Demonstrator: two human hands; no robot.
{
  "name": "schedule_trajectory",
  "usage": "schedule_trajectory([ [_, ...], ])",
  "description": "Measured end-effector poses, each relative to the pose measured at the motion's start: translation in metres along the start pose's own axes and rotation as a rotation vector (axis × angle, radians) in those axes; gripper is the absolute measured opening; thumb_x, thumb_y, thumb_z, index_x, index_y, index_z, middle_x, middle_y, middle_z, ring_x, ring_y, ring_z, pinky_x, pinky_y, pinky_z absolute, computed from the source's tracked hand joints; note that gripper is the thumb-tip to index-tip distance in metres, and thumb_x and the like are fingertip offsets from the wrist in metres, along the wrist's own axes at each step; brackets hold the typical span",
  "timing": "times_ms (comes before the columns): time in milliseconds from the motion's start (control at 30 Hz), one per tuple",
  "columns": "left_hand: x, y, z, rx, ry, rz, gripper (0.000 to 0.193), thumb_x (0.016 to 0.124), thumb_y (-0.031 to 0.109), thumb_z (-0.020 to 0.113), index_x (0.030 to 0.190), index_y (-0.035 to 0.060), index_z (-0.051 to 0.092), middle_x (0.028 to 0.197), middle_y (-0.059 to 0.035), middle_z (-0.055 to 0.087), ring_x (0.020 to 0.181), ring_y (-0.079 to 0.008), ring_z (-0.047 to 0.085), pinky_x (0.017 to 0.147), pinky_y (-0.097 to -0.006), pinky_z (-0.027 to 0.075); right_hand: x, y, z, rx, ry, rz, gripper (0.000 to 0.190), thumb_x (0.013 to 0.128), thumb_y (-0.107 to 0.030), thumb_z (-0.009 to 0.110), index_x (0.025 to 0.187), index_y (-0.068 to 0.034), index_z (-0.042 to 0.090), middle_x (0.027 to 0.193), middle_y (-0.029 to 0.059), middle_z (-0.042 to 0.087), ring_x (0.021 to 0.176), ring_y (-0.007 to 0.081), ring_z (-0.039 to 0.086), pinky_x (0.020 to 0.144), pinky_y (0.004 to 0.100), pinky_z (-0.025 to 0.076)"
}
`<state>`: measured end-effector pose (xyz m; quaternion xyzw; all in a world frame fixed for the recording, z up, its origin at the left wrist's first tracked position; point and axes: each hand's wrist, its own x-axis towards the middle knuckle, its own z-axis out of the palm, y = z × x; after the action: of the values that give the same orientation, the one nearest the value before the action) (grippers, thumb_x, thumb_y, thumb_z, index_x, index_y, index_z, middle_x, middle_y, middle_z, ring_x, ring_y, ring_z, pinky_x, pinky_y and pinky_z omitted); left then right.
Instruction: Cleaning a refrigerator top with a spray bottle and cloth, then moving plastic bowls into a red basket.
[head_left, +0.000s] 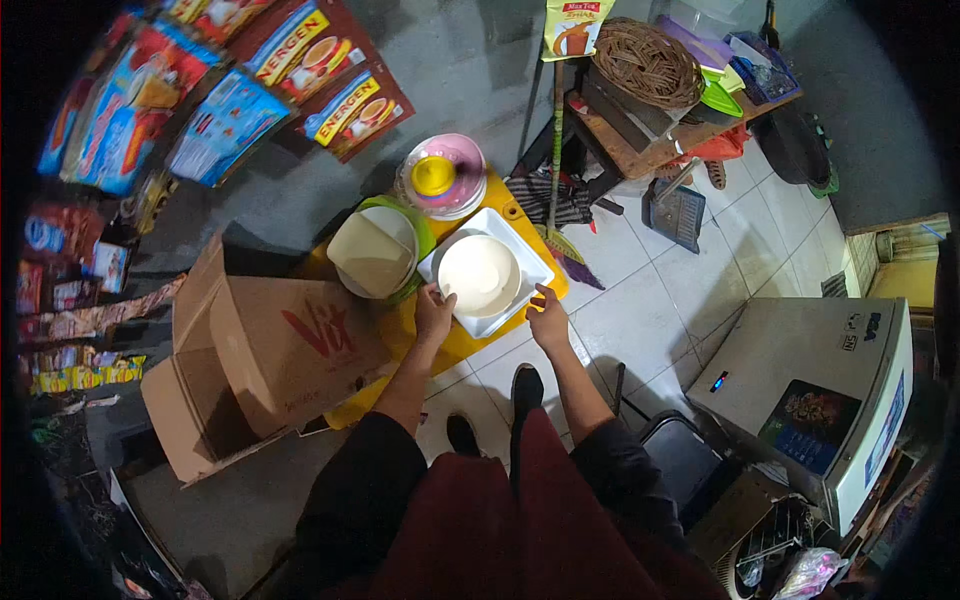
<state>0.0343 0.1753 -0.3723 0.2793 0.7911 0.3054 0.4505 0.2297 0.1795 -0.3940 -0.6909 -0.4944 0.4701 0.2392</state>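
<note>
On a yellow table (466, 349) lies a white square tray (489, 327) with a round cream-coloured bowl (480, 276) inside it. My left hand (435, 313) is at the tray's near left side, thumb and fingers by the bowl's rim; whether it grips anything cannot be told. My right hand (548, 319) is at the tray's right corner, its fingertips touching or very near the edge. To the left stand a green basin (426, 238) with a white bowl and a cream square container (368, 255) in it. Behind, a pink plate or bowl (466, 154) holds a yellow bowl (433, 175).
An open cardboard box (300, 330) stands left, beside hanging snack packets (225, 127). A wooden table (637, 150) with a wicker basket (646, 61) is at the upper right. A broom (556, 150) and a dustpan (675, 214) are near it. A white refrigerator (795, 360) is at right.
</note>
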Motion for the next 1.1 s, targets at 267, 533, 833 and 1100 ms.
schedule_trajectory([
  [267, 0.028, -0.018, 0.009, 0.376, -0.023, 0.187, 0.048, 0.071, 0.012, 0.059, 0.114, 0.0011, 0.039, 0.103, -0.0175, 0.054, 0.092, -0.0311, 0.054, 0.082, -0.0381, 0.042, 0.043, 0.032, 0.031, 0.216, -0.131, 0.093, 0.047, 0.075, -0.005, 0.046, 0.122, -0.008, 0.04, 0.107, 0.0127, 0.055, 0.079, 0.0197, 0.06, 0.059, 0.029, 0.049],
  [533, 0.002, 0.002, -0.007, -0.028, -0.042, -0.176, 0.052, 0.074, 0.003, 0.049, 0.124, 0.0051, 0.033, 0.118, -0.0182, 0.043, 0.096, -0.0286, 0.054, 0.069, -0.0352, 0.053, 0.038, 0.01, 0.033, 0.445, -0.194, 0.389, 0.046, 0.081, -0.031, 0.049, 0.12, -0.009, 0.04, 0.105, 0.0092, 0.053, 0.078, 0.019, 0.057, 0.057, 0.0332, 0.048],
  [833, -0.04, 0.005, -0.059, -0.474, -0.076, -0.133, 0.051, 0.076, 0.004, 0.041, 0.123, 0.007, 0.02, 0.109, -0.0158, 0.046, 0.089, -0.0274, 0.058, 0.069, -0.0357, 0.054, 0.027, -0.016, 0.053, 0.347, -0.266, 0.353, 0.063, 0.078, -0.024, 0.056, 0.129, -0.005, 0.026, 0.101, 0.0161, 0.056, 0.076, 0.0252, 0.06, 0.057, 0.0356, 0.052],
  [1100, -0.101, -0.005, -0.104, -0.687, -0.237, -0.227, 0.06, 0.069, -0.003, 0.039, 0.125, 0.0042, 0.018, 0.108, -0.0168, 0.046, 0.082, -0.0286, 0.06, 0.065, -0.0352, 0.055, -0.006, -0.026, 0.062, 0.38, -0.089, 0.276, 0.045, 0.07, -0.004, 0.052, 0.11, 0.005, 0.033, 0.083, 0.022, 0.058, 0.058, 0.025, 0.062, 0.045, 0.03, 0.052],
])
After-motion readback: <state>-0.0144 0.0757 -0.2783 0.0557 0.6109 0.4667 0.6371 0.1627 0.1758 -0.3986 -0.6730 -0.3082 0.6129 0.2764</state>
